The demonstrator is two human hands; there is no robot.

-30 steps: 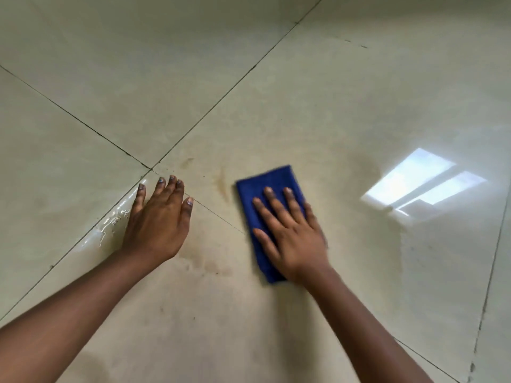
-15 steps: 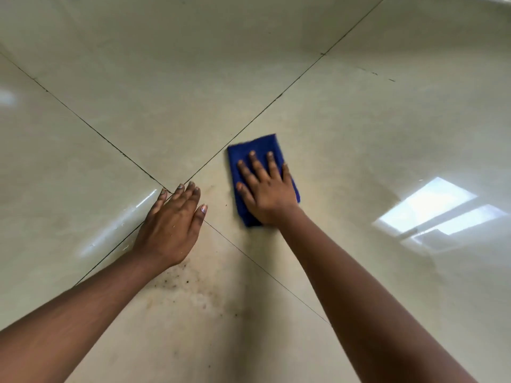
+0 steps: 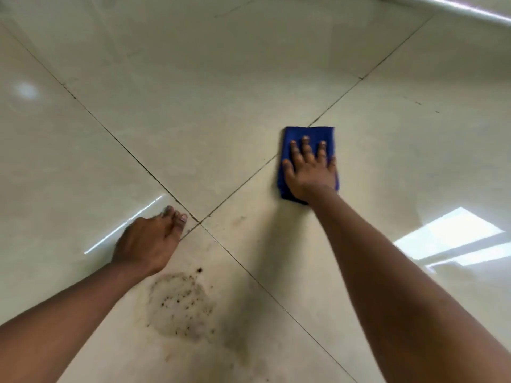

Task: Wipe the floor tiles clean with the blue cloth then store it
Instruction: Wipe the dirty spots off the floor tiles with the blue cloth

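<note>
The folded blue cloth lies flat on the cream floor tiles, just right of a grout line. My right hand presses down on the cloth with fingers spread, covering its near half. My left hand rests on the tile at the left, fingertips close to the point where the grout lines cross; it holds nothing. A brown speckled stain sits on the tile just below my left wrist.
Dark grout lines cross in an X near the middle. A pale metal rail or threshold runs along the top right corner. Bright window reflections lie on the glossy tile at the right.
My right hand has pushed the cloth away from me and rightwards along the tile. The view has pulled back, bringing the speckled stain into sight. My left hand stays planted near the grout crossing.
</note>
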